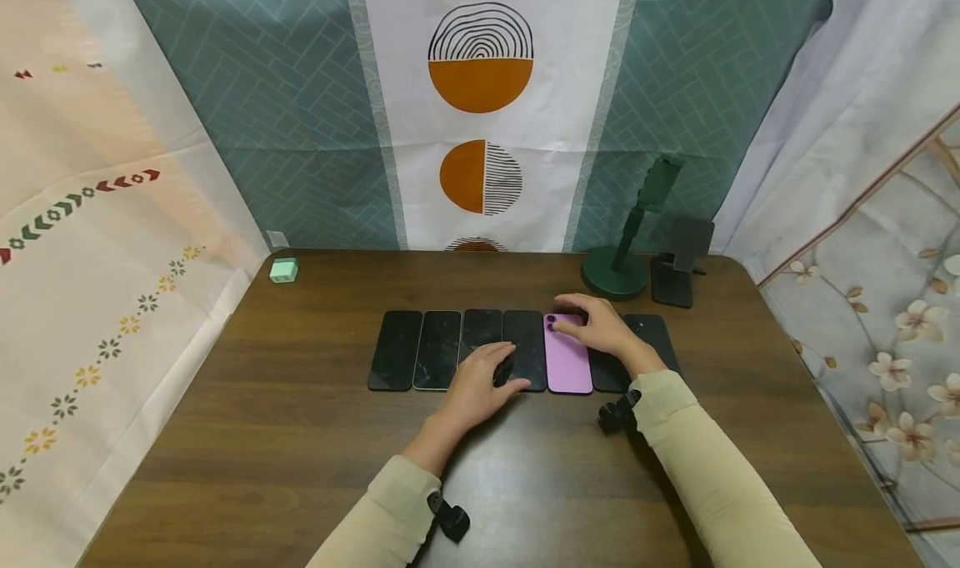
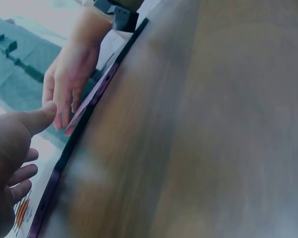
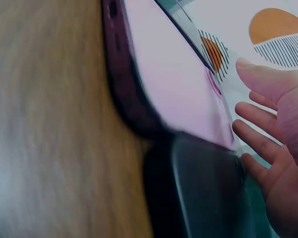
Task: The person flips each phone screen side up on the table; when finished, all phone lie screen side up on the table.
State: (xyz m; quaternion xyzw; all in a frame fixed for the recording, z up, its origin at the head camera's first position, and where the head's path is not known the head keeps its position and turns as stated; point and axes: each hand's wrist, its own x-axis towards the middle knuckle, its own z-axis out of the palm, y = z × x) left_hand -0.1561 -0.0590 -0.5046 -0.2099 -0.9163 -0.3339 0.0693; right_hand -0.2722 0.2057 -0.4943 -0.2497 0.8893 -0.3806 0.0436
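Several phones lie side by side in a row across the table. Most are dark, such as the black phone [image 1: 395,351] at the left end; one is a pink phone [image 1: 567,372], back up, its camera lenses at the upper left. Over the upper part of the pink phone hovers my right hand [image 1: 600,328], thumb and fingers apart; in the right wrist view its fingers extend beyond the pink back. My left hand [image 1: 480,389], fingers loosely bent and thumb spread, partly covers two dark phones [image 1: 525,328] left of the pink one. My right forearm overlaps another dark phone [image 1: 651,330].
At the back right stand a green stand [image 1: 615,272] with a round base and a black phone stand [image 1: 672,284]. A small mint-green box [image 1: 283,270] sits in the far left corner. Patterned cloth [image 1: 487,126] hangs behind the wooden table [image 1: 300,434].
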